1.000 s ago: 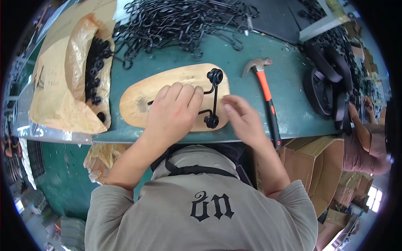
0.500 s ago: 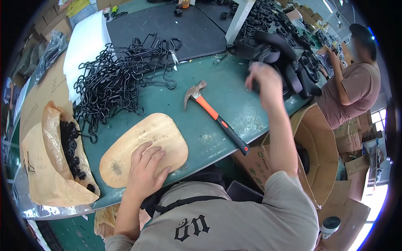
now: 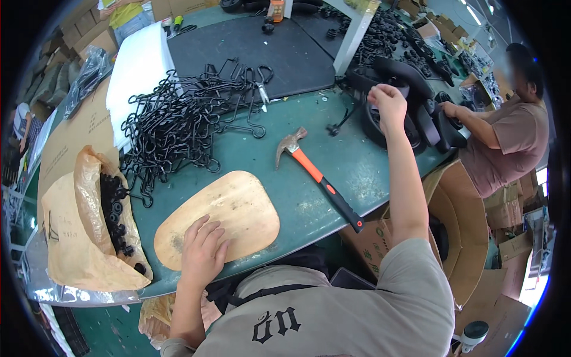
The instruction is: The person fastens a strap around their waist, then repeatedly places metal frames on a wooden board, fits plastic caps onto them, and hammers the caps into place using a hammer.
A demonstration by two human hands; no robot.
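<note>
My left hand (image 3: 201, 249) lies flat, fingers a little apart, on the near edge of a pale rounded wooden board (image 3: 247, 205). Out to the right, my right hand (image 3: 389, 107) is raised with its fingertips pinched together, beside black wheel-like parts (image 3: 422, 104). Just left of those fingertips is a thin black rod-like piece with a knobbed end (image 3: 335, 128); whether the fingers hold it I cannot make out. Between my hands, a claw hammer (image 3: 318, 175) with an orange and black handle rests on the green table (image 3: 291, 223).
Bent black metal rods (image 3: 172, 122) lie heaped behind the board, with pliers (image 3: 262, 89) at their edge. A paper bag (image 3: 83, 238) of small black parts is at left. A cardboard box (image 3: 467, 238) stands at right, near another person (image 3: 511, 131).
My right hand has risen slightly and its fingers have drawn together. The knobbed black piece now shows left of it. My left hand stays on the board; the view has shifted slightly.
</note>
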